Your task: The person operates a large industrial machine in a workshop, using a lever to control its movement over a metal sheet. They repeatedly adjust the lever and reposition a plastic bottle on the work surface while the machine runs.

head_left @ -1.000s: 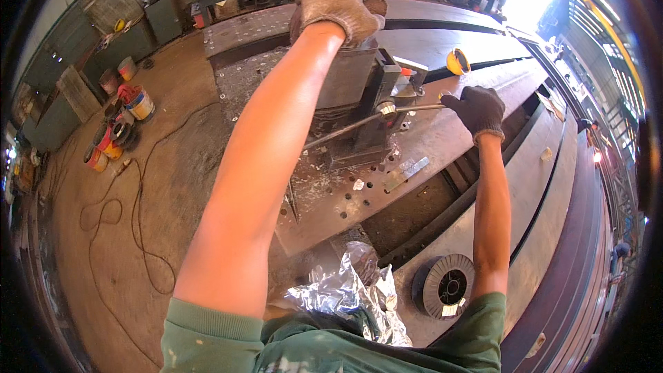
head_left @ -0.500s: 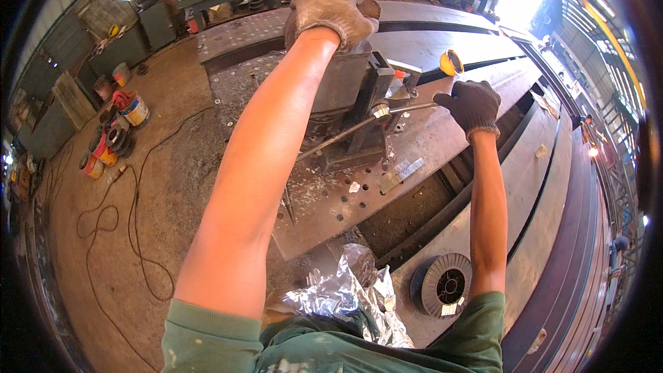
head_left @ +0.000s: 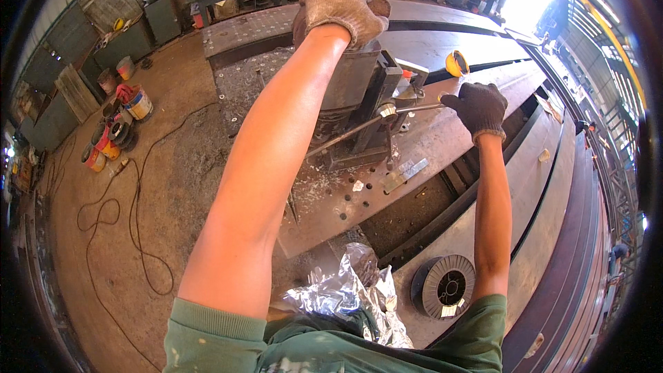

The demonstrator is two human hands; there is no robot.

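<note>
My left hand (head_left: 342,17), in a brown work glove, is closed at the top of a dark, rounded metal piece (head_left: 343,81). Its fingers are curled away from view, so what lies inside them is hidden. The metal piece stands against a dark steel clamp frame (head_left: 368,114). A long thin metal rod (head_left: 353,126) crosses a shiny screw head (head_left: 387,110) on that frame. My right hand (head_left: 478,109), in a dark glove, is wrapped round the rod's right end. The rod's lower left end passes behind my left forearm.
A steel table (head_left: 331,217) with round holes carries a small flat metal bar (head_left: 406,174). Beyond the right hand lies a yellow cup-shaped thing (head_left: 456,63). Nearer stand a wire spool (head_left: 428,289) and crumpled foil (head_left: 331,297). Buckets (head_left: 138,105) and a cable (head_left: 137,214) are on the left floor.
The whole scene has shifted slightly to the right in the picture. Both hands keep nearly the same places on the metal piece and the rod.
</note>
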